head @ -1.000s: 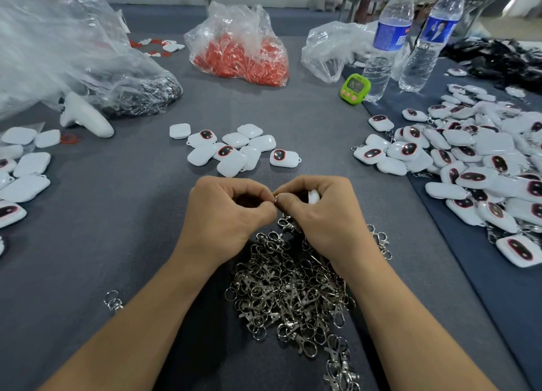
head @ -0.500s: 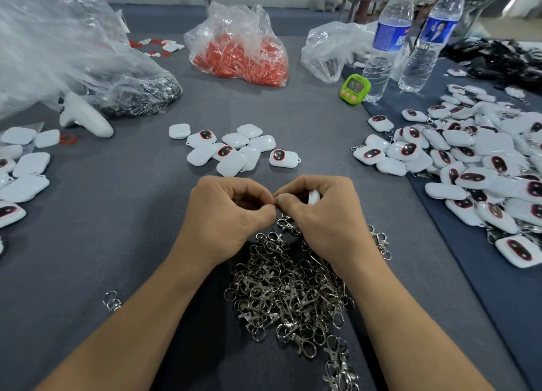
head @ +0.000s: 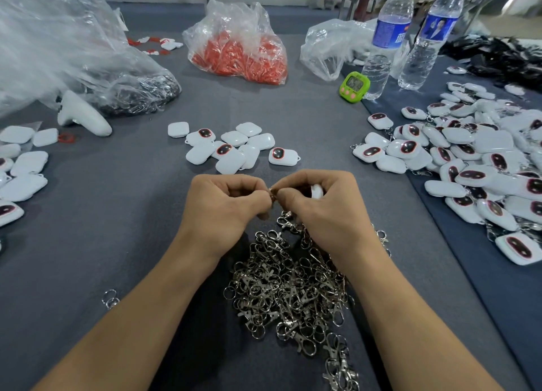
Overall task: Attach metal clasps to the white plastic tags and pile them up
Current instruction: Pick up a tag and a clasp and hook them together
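At centre frame, above a heap of metal clasps (head: 289, 288), the left hand (head: 225, 208) pinches a clasp ring (head: 272, 193) while the right hand (head: 322, 211) clenches a white tag (head: 316, 190), apparently to thread them; finished tags (head: 469, 162) pile at right

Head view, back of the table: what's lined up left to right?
Big clear plastic bag → bag of red pieces → small clear bag → green timer → two water bottles → black heap.
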A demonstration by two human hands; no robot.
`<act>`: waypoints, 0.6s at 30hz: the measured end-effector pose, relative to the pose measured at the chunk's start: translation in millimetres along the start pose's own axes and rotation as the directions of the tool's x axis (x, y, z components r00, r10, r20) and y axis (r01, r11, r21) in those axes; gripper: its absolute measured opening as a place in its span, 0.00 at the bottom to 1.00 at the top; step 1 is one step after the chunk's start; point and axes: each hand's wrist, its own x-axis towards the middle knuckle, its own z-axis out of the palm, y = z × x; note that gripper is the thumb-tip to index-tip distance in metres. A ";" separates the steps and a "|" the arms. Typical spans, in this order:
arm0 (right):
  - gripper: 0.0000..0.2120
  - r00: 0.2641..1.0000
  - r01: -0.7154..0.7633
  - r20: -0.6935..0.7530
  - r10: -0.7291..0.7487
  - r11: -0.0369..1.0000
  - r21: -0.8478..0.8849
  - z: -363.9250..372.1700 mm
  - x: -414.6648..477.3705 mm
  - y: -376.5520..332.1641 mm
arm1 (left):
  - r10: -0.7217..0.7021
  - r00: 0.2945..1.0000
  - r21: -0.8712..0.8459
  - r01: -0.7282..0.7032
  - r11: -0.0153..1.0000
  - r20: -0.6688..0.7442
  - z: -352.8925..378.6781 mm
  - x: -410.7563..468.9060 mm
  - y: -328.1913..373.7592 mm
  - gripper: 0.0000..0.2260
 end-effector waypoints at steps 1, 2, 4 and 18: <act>0.08 0.999 -0.027 -0.034 0.027 0.999 -0.017 -0.2 0.5 0.4 | -0.009 0.999 0.004 0.009 1.000 -0.049 -0.8 1.0 -0.1 0.04; 0.10 0.997 -0.042 -0.074 0.037 0.996 -0.073 -1.0 0.9 1.7 | -0.009 0.993 0.033 0.012 0.999 -0.115 -2.7 2.3 -0.4 0.04; 0.14 0.996 -0.029 -0.084 0.006 0.961 -0.276 -3.5 0.0 3.3 | 0.031 0.967 0.186 0.017 0.982 -0.254 -9.1 4.9 -2.9 0.03; 0.15 0.984 -0.175 0.018 0.175 0.984 0.007 -20.1 8.2 2.7 | 0.255 0.967 0.796 -0.171 0.580 0.023 -7.6 1.3 -13.7 0.02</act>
